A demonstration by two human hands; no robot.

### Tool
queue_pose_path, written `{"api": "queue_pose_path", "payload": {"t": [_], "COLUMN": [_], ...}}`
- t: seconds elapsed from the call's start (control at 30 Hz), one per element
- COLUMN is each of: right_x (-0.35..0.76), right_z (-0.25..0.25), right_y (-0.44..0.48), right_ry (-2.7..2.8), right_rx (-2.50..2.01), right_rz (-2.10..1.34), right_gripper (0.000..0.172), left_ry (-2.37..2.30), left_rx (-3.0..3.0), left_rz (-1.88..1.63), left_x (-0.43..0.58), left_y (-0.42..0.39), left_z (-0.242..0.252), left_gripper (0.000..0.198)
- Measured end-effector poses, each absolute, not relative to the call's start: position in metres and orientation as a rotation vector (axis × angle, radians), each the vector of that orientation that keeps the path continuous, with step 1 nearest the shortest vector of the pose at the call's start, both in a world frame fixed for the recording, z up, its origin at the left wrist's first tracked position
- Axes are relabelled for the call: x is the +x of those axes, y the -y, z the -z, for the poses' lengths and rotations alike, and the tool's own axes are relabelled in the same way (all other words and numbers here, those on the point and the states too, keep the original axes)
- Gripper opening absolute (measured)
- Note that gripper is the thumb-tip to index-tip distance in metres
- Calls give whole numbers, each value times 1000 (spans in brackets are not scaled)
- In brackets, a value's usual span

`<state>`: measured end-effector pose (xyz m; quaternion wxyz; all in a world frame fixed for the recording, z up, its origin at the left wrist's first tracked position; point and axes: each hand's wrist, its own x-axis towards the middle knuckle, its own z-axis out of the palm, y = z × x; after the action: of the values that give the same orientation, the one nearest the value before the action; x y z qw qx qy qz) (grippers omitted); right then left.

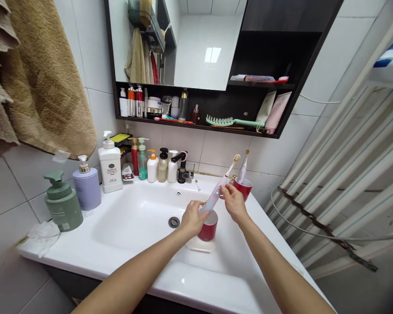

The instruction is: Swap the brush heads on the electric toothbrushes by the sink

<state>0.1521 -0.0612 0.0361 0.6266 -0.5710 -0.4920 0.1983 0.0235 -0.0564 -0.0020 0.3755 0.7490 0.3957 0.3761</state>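
Observation:
A white and pale-blue electric toothbrush (pixel 214 194) is tilted over the sink, its brush head up and to the right. My left hand (pixel 194 218) is closed round its lower end, just above a red cup (pixel 208 231). My right hand (pixel 233 201) pinches the handle higher up, near its middle. The red cup stands on a pale soap dish (pixel 200 245) at the basin's right side. Behind my right hand, a second red cup (pixel 243 188) on the sink's back right corner holds another toothbrush (pixel 243 171).
The white basin (pixel 127 222) has a black faucet (pixel 183 170) at its back. Pump bottles (pixel 63 203) and others line the left and back rim. A dark cabinet shelf (pixel 196 124) hangs above. White pipes (pixel 340 183) stand at right, a brown towel (pixel 52 78) at left.

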Motion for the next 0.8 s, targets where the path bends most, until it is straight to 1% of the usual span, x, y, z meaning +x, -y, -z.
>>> {"api": "queue_pose_path", "payload": {"t": [0.1,0.17,0.23,0.3,0.4,0.57,0.8], "right_x": [159,161,162,166,180,216,255], "right_z": [-8,10,21,24,16,-11,-32], "right_y": [50,47,46,44,33,-7,-66], "right_ry": [1244,1323,1367,1391,1377,1292,1198], "right_rx": [-1451,-1527,-1592,-1640,-1695,-1751,-1854], "right_rz": [-386,-382,-348,-294,-250,-174,6], "right_gripper": [25,24,23,24,26,31,31], "left_ry": [-1186,-1243,-1244,-1224,-1196,-1194,-1243], "left_rx": [2133,2220,2264,2310,2370,2408,2397], "left_rz": [-709,-572,-528,-566,-667,-783,-835], "left_x": [29,34,39,45,58,97,155], "left_y": [56,54,50,43,28,-11,-65], "left_z": [23,33,36,35,28,6,-9], "left_gripper": [34,29,23,19,18,20,20]}}
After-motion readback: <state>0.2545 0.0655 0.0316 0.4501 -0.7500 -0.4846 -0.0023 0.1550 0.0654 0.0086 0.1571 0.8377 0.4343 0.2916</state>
